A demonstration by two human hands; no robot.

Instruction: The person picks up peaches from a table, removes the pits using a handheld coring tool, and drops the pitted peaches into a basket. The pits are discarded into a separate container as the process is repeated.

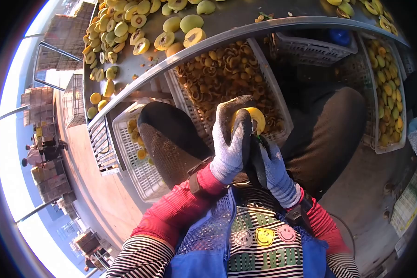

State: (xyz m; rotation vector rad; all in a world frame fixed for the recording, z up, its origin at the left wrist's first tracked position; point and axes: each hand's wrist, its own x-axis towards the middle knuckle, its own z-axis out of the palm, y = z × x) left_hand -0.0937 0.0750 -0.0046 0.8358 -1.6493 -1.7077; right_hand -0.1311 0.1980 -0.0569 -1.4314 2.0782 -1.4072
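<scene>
1. Left hand (229,150) closes round yellow fruit (260,119), probably light, firm, slippery where cut; best held by its skin.
2. Right hand (277,175) is beside it; its grip is unclear.
3. Beneath: crate (274,88) of scraps.
4. Beyond: fruit-strewn table (236,17).

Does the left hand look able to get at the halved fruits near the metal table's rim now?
Probably yes, once free: the left hand is now holding a yellow fruit. The halved fruits lie uncovered, and only the table's rim seems to stand between.
</scene>
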